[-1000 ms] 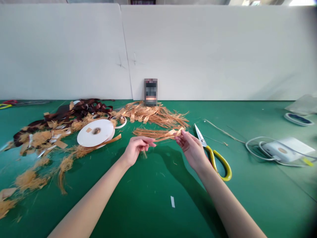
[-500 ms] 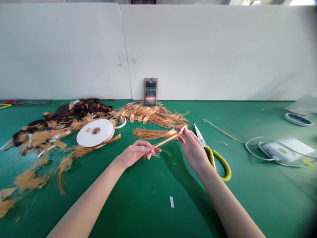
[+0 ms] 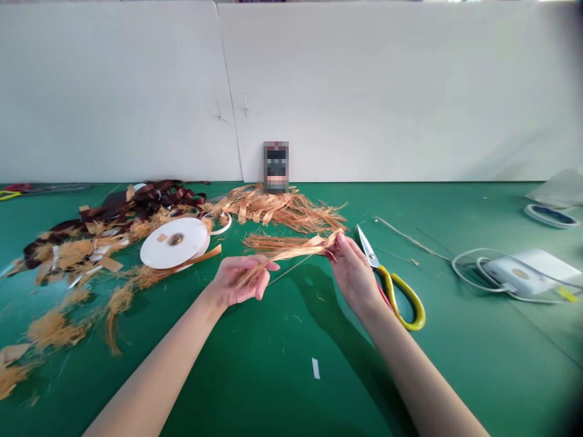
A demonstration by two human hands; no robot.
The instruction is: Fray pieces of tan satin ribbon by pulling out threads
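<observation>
The right hand (image 3: 353, 273) pinches one end of a bundle of tan fibre (image 3: 285, 247) between thumb and fingers; the bundle's long axis runs sideways toward the left hand (image 3: 237, 282), which is half open, palm up, with loose strands lying across the palm. Relative to the bundle, yellow-handled scissors (image 3: 401, 297) lie right, a white ribbon spool (image 3: 173, 244) lies left, and a larger fibre heap (image 3: 282, 209) lies beyond.
</observation>
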